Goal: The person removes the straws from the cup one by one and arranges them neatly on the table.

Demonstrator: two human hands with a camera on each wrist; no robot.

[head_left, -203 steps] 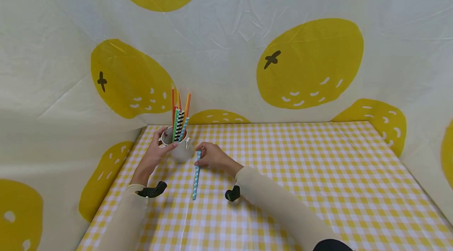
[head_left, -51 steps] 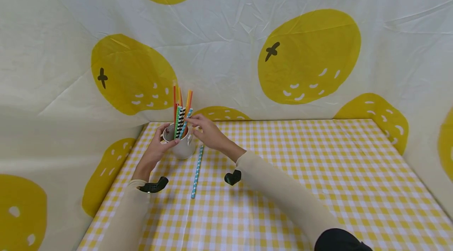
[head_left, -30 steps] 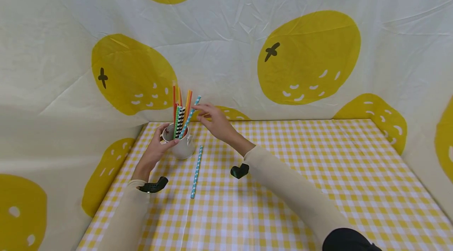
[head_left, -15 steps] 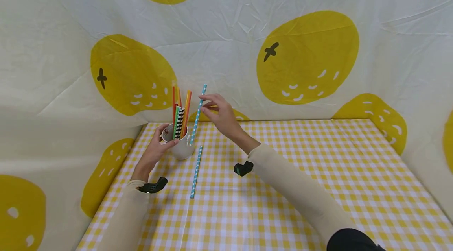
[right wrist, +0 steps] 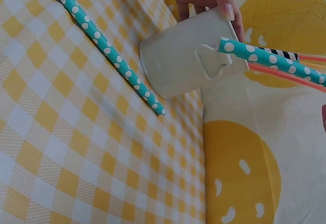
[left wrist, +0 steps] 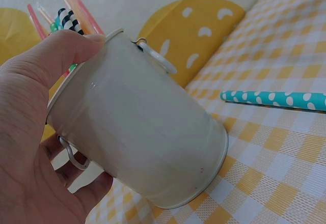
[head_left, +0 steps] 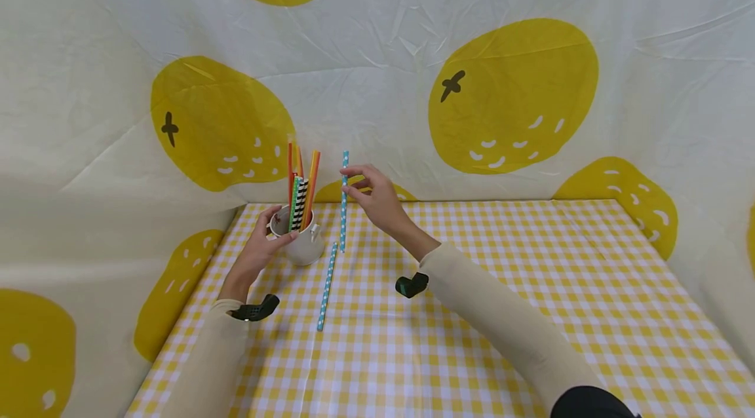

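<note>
My left hand [head_left: 257,253] grips a small white metal bucket [head_left: 305,248] at its left side; in the left wrist view the thumb [left wrist: 61,51] lies over the rim. Upright in the bucket stand a black-and-white striped straw [head_left: 300,202], a green straw [head_left: 293,205] and several orange and red straws [head_left: 313,179]. To the right of the bucket, my right hand [head_left: 380,202] pinches a blue polka-dot straw [head_left: 343,221] near its upper part, and it hangs almost vertical. A second blue polka-dot straw [right wrist: 102,43] lies on the table in front of the bucket.
A yellow-and-white checked cloth [head_left: 501,300] covers the table. Behind and to the left hangs a pale sheet [head_left: 366,110] printed with large yellow fruit, right at the table's back edge. Side handles [left wrist: 158,58] stick out from the bucket.
My right hand first laid one blue polka-dot straw on the table. It then drew another blue straw up out of the bucket and moved it right. The left hand kept its grip.
</note>
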